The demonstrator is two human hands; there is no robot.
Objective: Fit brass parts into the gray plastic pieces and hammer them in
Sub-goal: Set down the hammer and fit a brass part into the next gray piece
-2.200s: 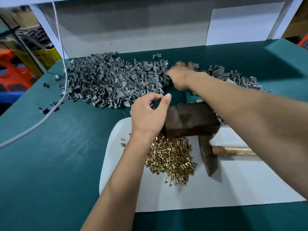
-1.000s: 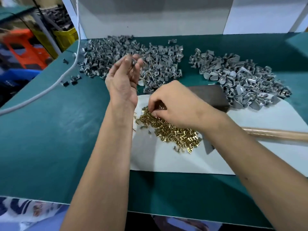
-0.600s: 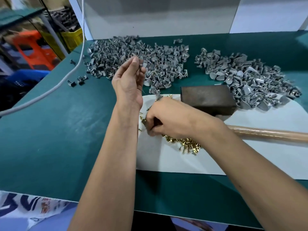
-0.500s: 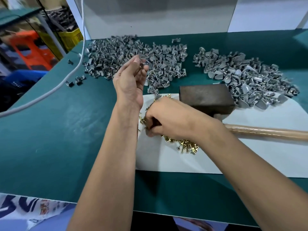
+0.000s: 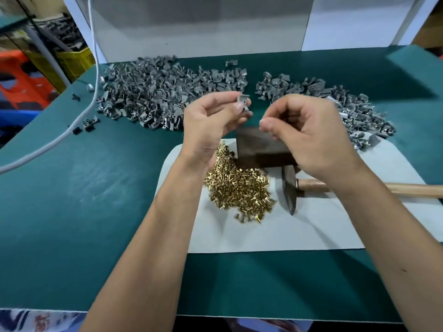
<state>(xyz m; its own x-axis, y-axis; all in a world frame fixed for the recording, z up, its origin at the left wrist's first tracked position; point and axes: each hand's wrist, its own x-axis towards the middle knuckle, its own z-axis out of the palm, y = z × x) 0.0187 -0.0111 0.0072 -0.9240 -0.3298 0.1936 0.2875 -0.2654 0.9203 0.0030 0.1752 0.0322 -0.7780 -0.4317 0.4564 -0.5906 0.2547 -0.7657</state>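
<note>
My left hand [image 5: 211, 121] is raised above the mat and pinches a gray plastic piece [image 5: 243, 103] between thumb and fingertips. My right hand [image 5: 302, 130] is level with it, a short gap to the right, fingers curled with thumb and forefinger pinched together; whatever is between them is too small to make out. A heap of small brass parts [image 5: 239, 188] lies on the white mat [image 5: 299, 231] below my hands. A hammer lies there too, its dark head [image 5: 261, 149] beside the brass heap and its wooden handle [image 5: 407, 189] running right.
Two heaps of gray plastic pieces lie at the back of the green table [image 5: 84, 200]: a large one [image 5: 158, 89] on the left, a smaller one [image 5: 335, 104] on the right. A white cable [image 5: 72, 130] crosses the table's left side. A white panel [image 5: 203, 25] closes the back.
My right hand has lifted off the brass heap and come up level with my left. My left hand has turned so the gray piece faces the right hand.
</note>
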